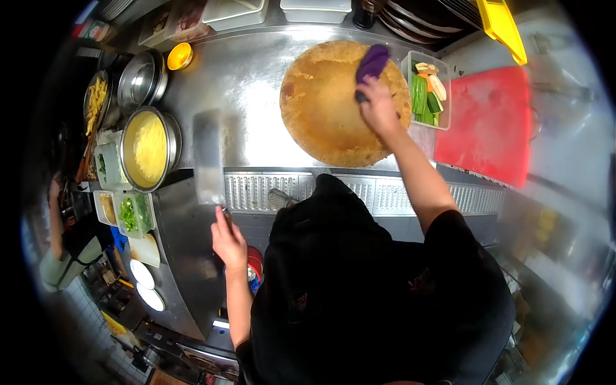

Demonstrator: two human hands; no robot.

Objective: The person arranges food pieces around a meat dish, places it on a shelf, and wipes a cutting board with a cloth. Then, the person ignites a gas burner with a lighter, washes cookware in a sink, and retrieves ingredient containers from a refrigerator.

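My left hand (228, 242) is closed around the handle of a cleaver (208, 154). Its broad blade, smeared by motion, points away from me past the front edge of the steel counter. On the right, my right hand (380, 109) grips a bunched purple cloth (374, 62) over the right part of a round wooden chopping block (317, 106). The block's top looks wet and worn. Just right of it stands a clear container of cut vegetables (425, 95), green, orange and pale.
A red cutting board (487, 125) lies far right. Left are a steel bowl of yellow noodles (149, 151), an orange bowl (180, 56) and a tub of chopped greens (131, 215). White tubs (316, 10) line the back. Another person's arm (55, 218) shows at far left.
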